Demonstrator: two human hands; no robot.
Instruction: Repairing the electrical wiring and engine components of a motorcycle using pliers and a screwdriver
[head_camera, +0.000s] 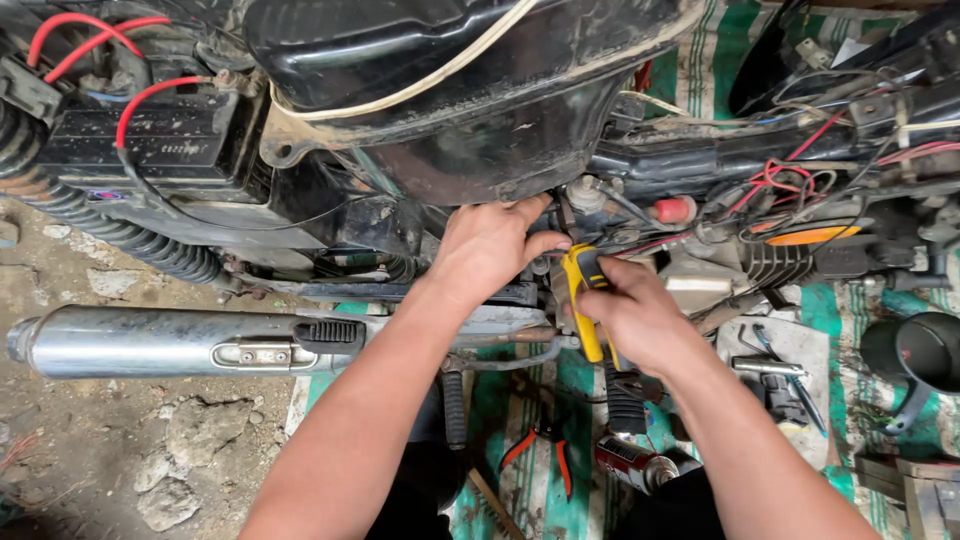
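1. Fingers of the right hand (640, 318) are wrapped tightly around a yellow screwdriver handle (584, 300), just below the motorcycle frame (500, 130).
2. Fingers of the left hand (490, 245) are bent and press on the engine parts near the handle.
3. Red-handled pliers (540, 452) and a spray can (632, 462) lie on the striped mat (870, 310) below.
4. Chrome exhaust pipe (140, 342) lies at left.

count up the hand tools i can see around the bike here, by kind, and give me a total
Yellow-handled screwdriver, held in the right hand: 1
Red-handled pliers on the mat: 1
Metal wrenches on the ground at right: 2, as far as shows
Total: 4
The left hand holds no tool; it rests on the engine.
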